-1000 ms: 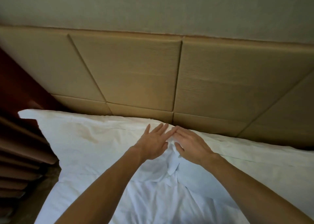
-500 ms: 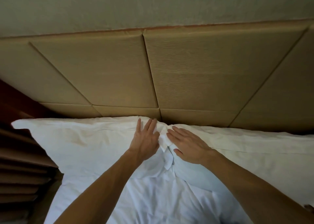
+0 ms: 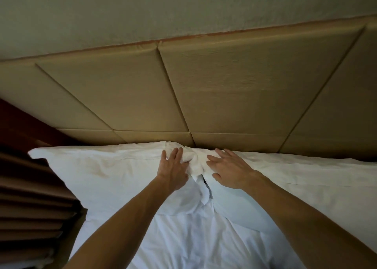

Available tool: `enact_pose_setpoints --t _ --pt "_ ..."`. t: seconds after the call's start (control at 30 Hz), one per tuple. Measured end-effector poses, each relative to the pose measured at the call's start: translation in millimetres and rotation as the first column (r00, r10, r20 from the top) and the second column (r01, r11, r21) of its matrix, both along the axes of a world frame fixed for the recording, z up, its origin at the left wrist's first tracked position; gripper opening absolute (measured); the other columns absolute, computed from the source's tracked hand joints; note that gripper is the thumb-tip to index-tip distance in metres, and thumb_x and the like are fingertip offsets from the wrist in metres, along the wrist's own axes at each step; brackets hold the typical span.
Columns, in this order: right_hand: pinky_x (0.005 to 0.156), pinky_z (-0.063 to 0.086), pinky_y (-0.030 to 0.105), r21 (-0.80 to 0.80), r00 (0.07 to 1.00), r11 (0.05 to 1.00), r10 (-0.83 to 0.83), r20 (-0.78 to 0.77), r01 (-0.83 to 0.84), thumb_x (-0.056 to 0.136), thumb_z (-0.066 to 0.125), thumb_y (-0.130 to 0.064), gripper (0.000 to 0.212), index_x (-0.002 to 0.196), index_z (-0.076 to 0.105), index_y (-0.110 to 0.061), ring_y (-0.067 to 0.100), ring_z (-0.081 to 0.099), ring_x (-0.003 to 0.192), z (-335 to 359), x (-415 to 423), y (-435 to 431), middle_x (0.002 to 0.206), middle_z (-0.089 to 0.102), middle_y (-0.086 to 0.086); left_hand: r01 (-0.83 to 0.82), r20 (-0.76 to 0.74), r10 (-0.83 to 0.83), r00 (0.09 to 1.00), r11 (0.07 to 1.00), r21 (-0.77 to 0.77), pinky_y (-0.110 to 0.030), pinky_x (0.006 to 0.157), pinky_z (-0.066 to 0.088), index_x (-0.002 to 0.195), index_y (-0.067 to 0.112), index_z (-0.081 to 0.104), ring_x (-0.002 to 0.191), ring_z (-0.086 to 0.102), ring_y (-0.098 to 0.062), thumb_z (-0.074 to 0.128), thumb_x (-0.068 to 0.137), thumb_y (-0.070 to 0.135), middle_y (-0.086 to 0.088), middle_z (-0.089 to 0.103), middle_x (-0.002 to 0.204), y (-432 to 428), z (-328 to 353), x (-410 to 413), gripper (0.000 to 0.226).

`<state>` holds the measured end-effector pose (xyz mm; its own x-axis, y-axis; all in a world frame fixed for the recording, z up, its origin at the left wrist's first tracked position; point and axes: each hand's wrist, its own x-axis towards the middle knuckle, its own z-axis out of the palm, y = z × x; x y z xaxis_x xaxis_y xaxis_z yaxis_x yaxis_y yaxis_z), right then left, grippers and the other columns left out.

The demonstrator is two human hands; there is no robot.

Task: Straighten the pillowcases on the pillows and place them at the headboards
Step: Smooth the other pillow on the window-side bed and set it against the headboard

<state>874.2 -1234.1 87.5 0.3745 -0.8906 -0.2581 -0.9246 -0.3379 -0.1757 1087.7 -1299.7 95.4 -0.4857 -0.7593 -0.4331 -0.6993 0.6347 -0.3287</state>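
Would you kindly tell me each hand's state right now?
Left hand: open, flat on the left pillow.
Right hand: open, flat on the right pillow.

Both bare forearms stretched forward, converging. Left hand palm down, fingers together, slightly bent at tips. Right hand palm down, flat, fingers spread, thumb out. Hands close, not touching.

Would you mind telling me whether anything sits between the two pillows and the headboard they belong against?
Nothing visible does. The left pillow and the right pillow both lie with their far edges right at the base of the padded headboard, and both hands rest flat on them where they meet.
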Motion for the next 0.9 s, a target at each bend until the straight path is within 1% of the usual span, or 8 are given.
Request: enact_pose_setpoints --t 0.13,0.23,0.3,0.4,0.5,0.7,0.83,0.9 --pt "0.113 0.029 0.042 -0.006 0.996 1.000 -0.010 0.086 0.010 0.099 0.040 -0.034 0.039 0.132 0.052 -0.017 0.027 0.029 0.143 2 -16 -4 0.146 0.044 -0.003 -0.009 -0.061 0.008 0.998 1.000 -0.007 -0.056 0.118 0.019 0.139 0.027 0.051 0.147 0.024 -0.028 0.037 0.097 0.047 -0.013 0.020 0.162 -3 9 -19 0.049" --pt "0.082 0.045 0.038 -0.013 0.989 0.999 -0.035 0.141 0.037 0.094 0.044 -0.036 0.025 0.108 0.057 -0.021 0.024 0.055 0.109 3 -40 -5 0.113 0.059 -0.003 -0.031 -0.077 0.031 0.997 0.999 -0.006 -0.046 0.111 0.035 0.127 0.021 0.062 0.134 0.045 -0.027 0.045 0.094 0.043 -0.010 0.038 0.154 -9 20 -25 0.043" --pt "0.067 0.037 0.033 0.004 0.983 0.998 -0.055 0.178 0.055 0.089 0.050 -0.037 0.013 0.089 0.048 -0.024 0.023 0.056 0.086 3 -59 -4 0.091 0.057 -0.004 -0.078 -0.137 0.070 0.988 0.996 -0.053 -0.039 0.093 0.047 0.115 0.016 0.064 0.113 0.059 -0.025 0.050 0.093 0.042 -0.008 0.058 0.132 -7 26 -37 0.037" --pt "0.065 0.035 0.031 -0.008 0.985 0.999 -0.049 0.163 0.051 0.086 0.055 -0.042 0.023 0.096 0.051 -0.022 0.024 0.061 0.089 -4 -75 -3 0.098 0.063 -0.001 -0.094 -0.209 0.068 0.975 0.989 -0.116 -0.036 0.081 0.047 0.106 0.015 0.060 0.099 0.062 -0.025 0.056 0.091 0.039 -0.006 0.066 0.111 4 27 -57 0.028" --pt "0.066 0.039 0.032 -0.004 0.992 1.000 0.016 0.124 -0.015 0.087 0.056 -0.043 0.029 0.103 0.055 -0.019 0.024 0.062 0.094 -12 -78 -6 0.105 0.066 0.001 -0.053 -0.188 0.030 0.982 0.991 -0.119 -0.037 0.092 0.049 0.120 0.013 0.059 0.111 0.059 -0.024 0.055 0.091 0.039 -0.007 0.063 0.124 19 20 -67 0.039" --pt "0.068 0.042 0.033 0.048 0.985 0.984 0.172 0.012 -0.173 0.090 0.053 -0.043 0.024 0.099 0.054 -0.021 0.025 0.062 0.095 17 -71 -31 0.105 0.065 0.002 -0.203 -0.214 0.204 0.955 0.979 0.028 -0.042 0.098 0.048 0.133 0.013 0.052 0.131 0.046 -0.025 0.054 0.092 0.040 -0.006 0.043 0.149 34 40 -59 0.049" --pt "0.064 0.040 0.032 0.114 0.979 0.976 0.194 -0.064 -0.186 0.088 0.053 -0.043 0.021 0.090 0.052 -0.022 0.022 0.055 0.080 49 -59 -40 0.093 0.061 -0.001 -0.339 -0.249 0.345 0.905 0.938 0.071 -0.043 0.096 0.049 0.135 0.018 0.051 0.124 0.052 -0.025 0.053 0.093 0.039 -0.005 0.053 0.139 45 51 -43 0.047" --pt "0.064 0.040 0.033 0.199 0.963 0.959 0.229 -0.140 -0.200 0.088 0.053 -0.045 0.023 0.091 0.051 -0.022 0.022 0.055 0.082 52 -54 -37 0.093 0.059 -0.002 -0.379 -0.262 0.388 0.884 0.921 0.085 -0.043 0.099 0.048 0.138 0.019 0.048 0.128 0.050 -0.025 0.051 0.094 0.040 -0.005 0.051 0.143 60 52 -34 0.049"
